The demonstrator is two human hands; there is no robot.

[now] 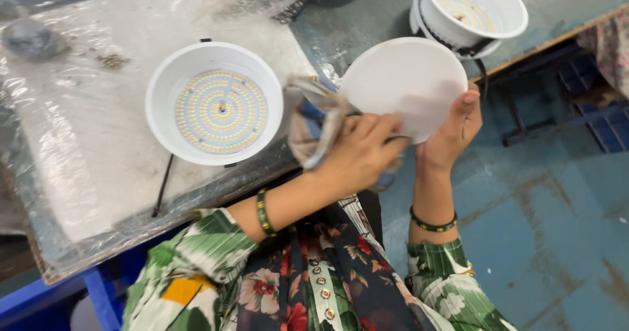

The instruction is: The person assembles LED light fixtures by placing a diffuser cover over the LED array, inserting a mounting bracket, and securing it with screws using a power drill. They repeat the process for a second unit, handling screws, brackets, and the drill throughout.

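Observation:
My right hand (452, 131) grips the lower right edge of a round white diffuser disc (403, 82), held up beside the table edge. My left hand (360, 151) holds a crumpled cloth (314, 124) and presses it against the disc's lower left rim. Just left of my hands, a white round lamp housing (214, 101) lies face up on the table, showing its ring of small yellow LED dots.
The table (78, 141) is covered in clear plastic sheet. A second white lamp housing (472, 10) with a black cable sits at the back right on the bare grey top. A blue-green floor (557, 226) lies to the right, with a blue crate (599, 118).

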